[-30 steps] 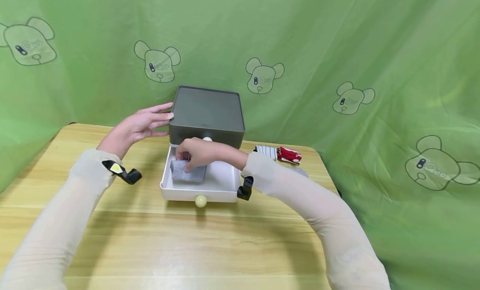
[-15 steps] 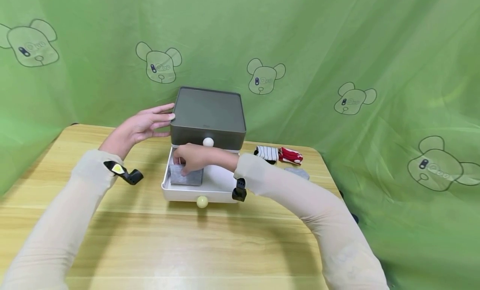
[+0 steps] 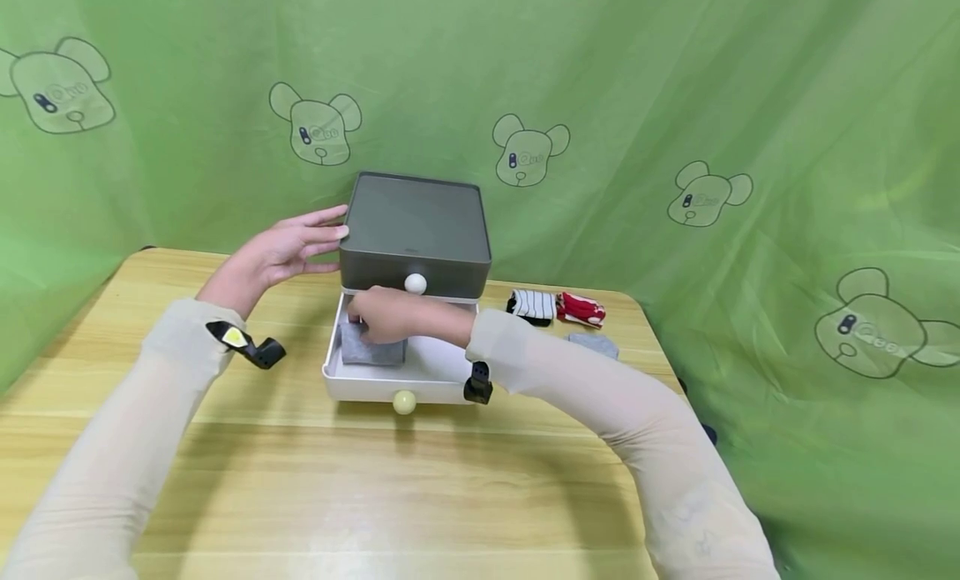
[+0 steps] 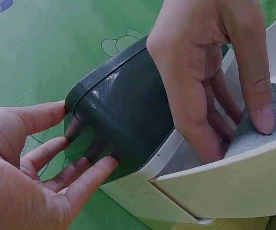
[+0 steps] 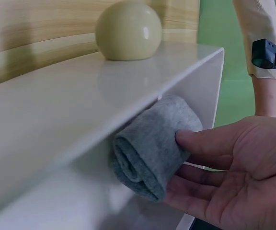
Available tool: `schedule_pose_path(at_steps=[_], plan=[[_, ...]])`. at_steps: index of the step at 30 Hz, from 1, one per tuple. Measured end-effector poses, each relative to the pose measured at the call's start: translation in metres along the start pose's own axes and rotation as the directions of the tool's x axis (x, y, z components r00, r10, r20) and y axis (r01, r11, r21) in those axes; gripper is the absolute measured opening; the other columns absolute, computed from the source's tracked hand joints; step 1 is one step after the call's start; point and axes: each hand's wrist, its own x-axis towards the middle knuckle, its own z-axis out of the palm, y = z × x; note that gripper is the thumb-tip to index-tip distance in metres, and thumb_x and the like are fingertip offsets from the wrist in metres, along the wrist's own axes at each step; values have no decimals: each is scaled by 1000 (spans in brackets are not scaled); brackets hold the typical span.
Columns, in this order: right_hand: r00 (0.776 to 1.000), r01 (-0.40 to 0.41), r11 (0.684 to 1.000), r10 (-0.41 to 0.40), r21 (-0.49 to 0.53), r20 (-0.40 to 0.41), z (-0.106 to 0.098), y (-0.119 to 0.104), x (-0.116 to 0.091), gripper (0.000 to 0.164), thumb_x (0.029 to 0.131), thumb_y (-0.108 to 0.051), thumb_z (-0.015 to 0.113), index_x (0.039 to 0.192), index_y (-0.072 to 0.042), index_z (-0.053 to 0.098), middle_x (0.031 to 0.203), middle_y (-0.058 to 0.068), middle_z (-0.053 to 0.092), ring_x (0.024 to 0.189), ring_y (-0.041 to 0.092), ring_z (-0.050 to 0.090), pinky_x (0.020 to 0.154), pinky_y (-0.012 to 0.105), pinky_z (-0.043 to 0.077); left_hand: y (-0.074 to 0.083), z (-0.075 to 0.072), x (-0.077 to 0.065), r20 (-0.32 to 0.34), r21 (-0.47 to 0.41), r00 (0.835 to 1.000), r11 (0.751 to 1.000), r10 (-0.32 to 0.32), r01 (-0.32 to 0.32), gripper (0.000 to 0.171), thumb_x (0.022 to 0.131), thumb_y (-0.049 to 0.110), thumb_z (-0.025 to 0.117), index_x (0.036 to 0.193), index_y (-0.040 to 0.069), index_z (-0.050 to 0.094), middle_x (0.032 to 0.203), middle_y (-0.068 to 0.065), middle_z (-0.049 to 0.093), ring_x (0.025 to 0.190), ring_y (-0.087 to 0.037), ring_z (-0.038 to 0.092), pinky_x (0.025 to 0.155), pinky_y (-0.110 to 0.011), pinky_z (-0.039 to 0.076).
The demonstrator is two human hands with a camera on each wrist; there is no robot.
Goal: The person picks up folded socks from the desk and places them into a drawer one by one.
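In the head view my right hand (image 3: 384,315) reaches into the pulled-out white drawer (image 3: 442,392) and pinches a rolled grey cloth (image 3: 375,352) at the drawer's left end. The right wrist view shows the thumb on the face of the cloth (image 5: 152,139) and the other fingers behind it, close to the drawer's front wall. My left hand (image 3: 288,245) has its fingers extended, with the tips on the left side of the dark grey cabinet (image 3: 416,217). In the left wrist view those fingertips (image 4: 110,162) rest against the cabinet's glossy side.
A pale yellow knob (image 3: 404,402) is on the drawer front, and a white knob (image 3: 416,284) on the dark section above. Right of the cabinet lie a striped cloth bundle (image 3: 534,306), a red one (image 3: 581,309) and a grey one (image 3: 592,344). A green curtain (image 3: 622,147) hangs behind.
My right hand has shifted slightly left and settled the grey cloth against the drawer's left end, uncovering the white knob. The left hand stays in place on the cabinet.
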Motion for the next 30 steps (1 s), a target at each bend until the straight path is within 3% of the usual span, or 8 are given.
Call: schedule_pose_path(at_steps=[5,8,12,18,23,30], plan=[[1000,8,1000,-9,-21,-29,-7,-2,-4,4,95,-2,66,94,-2,70,87,5,65,79,14,52,67,24,44,0,0,0,-13,3,1000,1000,4,-4,69,106,18,55,164,22,19,159,-4,40,156,-30,25,127,-53,28],[999,25,1000,-25,13,-25,-14,-2,-11,19,96,-4,67,114,-2,73,109,9,73,96,16,63,83,27,55,0,0,1,-11,5,1000,1000,4,-4,69,106,18,55,164,22,18,163,-7,35,156,-30,25,127,-53,28],[997,75,992,-72,97,-38,-26,2,-26,35,96,-8,69,132,-4,67,125,11,72,113,19,66,98,30,56,-1,0,1,-9,13,1000,1000,-1,1,69,106,18,54,164,22,17,167,-12,25,156,-31,25,127,-52,29],[987,137,965,-114,225,-112,-47,21,-62,35,95,-7,69,130,-3,67,118,11,74,106,16,68,95,23,56,-1,-1,1,-11,10,1000,1000,-4,4,69,106,17,54,164,22,17,168,-13,24,157,-30,23,127,-53,29],[980,160,933,-110,324,-166,-54,51,-98,31,94,-6,70,124,1,68,114,11,75,105,18,70,96,25,59,0,-1,2,-9,5,1000,1000,-1,1,69,106,16,54,164,22,17,169,-13,22,157,-30,21,127,-54,27],[987,75,908,-8,413,-163,-48,106,-155,30,95,-8,69,124,1,67,116,14,73,106,23,70,98,35,59,-1,-1,1,-10,-4,1000,1000,-4,4,69,106,16,54,164,22,18,169,-13,22,158,-30,21,128,-54,26]])
